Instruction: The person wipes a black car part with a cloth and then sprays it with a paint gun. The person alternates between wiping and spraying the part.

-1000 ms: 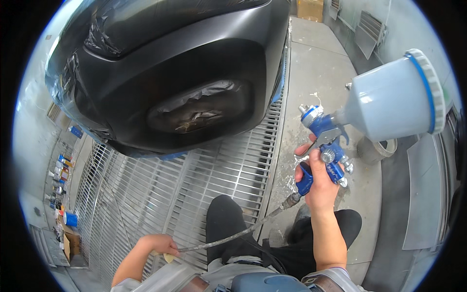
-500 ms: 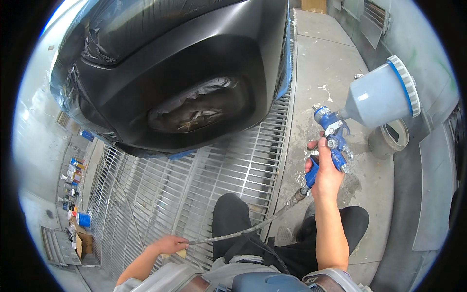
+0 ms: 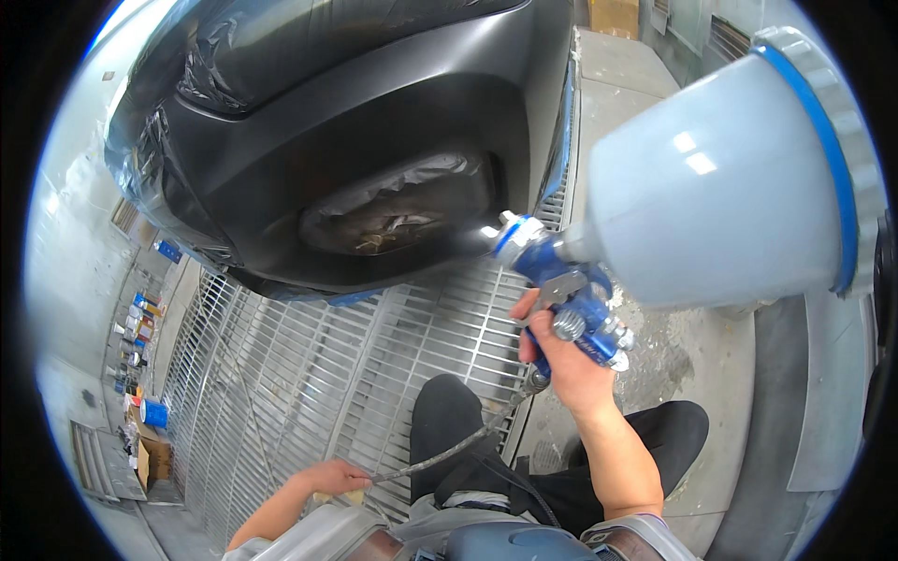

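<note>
My right hand (image 3: 572,374) is closed around the grip of a blue spray gun (image 3: 572,297). A large translucent paint cup (image 3: 720,178) with a blue ring and ribbed lid rises from it to the right. The nozzle points left at a black bumper (image 3: 374,140), and a faint haze hangs in front of it. The bumper has an oval recess lined with crumpled sheeting (image 3: 402,210). Low at the left, my left hand (image 3: 339,477) grips the air hose (image 3: 454,453), which runs up to the gun. A pale yellow thing (image 3: 341,496) shows under those fingers; its kind is unclear.
Plastic film (image 3: 210,70) and blue tape border the bumper. Metal grating (image 3: 290,346) lies below, with a concrete strip (image 3: 617,79) at right. Several cans, including a blue can (image 3: 154,414), and an open carton (image 3: 154,460) line the left wall. A cardboard box (image 3: 613,17) stands far back.
My right hand has brought the spray gun left and closer to the bumper, and its cup looks larger. Haze now shows at the nozzle. My left hand has shifted slightly right with the hose.
</note>
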`<state>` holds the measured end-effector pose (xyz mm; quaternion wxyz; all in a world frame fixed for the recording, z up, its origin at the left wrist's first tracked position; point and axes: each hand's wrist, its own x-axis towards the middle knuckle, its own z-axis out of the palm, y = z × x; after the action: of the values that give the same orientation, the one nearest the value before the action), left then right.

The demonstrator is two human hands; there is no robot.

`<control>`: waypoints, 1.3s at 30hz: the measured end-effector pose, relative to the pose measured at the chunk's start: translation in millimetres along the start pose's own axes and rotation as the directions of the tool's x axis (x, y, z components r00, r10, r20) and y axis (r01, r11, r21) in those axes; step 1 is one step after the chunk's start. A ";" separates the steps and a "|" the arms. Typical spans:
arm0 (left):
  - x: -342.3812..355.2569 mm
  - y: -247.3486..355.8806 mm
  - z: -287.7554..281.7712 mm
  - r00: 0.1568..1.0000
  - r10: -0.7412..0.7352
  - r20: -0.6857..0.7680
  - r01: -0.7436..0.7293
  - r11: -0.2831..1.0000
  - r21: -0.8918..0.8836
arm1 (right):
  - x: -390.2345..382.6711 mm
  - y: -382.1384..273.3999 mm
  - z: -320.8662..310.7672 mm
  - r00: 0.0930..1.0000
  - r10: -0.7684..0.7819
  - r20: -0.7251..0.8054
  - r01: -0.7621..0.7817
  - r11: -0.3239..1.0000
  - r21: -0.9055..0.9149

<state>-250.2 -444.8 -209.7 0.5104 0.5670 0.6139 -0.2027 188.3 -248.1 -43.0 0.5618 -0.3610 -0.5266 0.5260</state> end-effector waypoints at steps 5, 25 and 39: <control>7.2 -11.9 6.2 0.997 -0.053 0.049 0.054 0.998 -0.031 | 11.6 9.2 3.3 0.985 -0.048 -0.166 0.055 0.998 0.034; 2.5 -13.7 -5.7 0.985 -0.166 0.053 0.166 0.986 0.013 | -2.2 45.7 15.1 0.998 -0.030 -0.058 0.031 0.999 0.023; 14.3 -77.1 1.0 0.983 -0.128 -0.134 0.148 0.977 0.156 | 12.2 104.4 -7.0 0.690 0.206 -0.694 0.076 0.933 0.352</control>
<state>-317.1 -459.8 -247.7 0.4074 0.5749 0.6632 -0.2526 171.8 -215.8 -141.8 0.7588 -0.4500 -0.1472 0.4474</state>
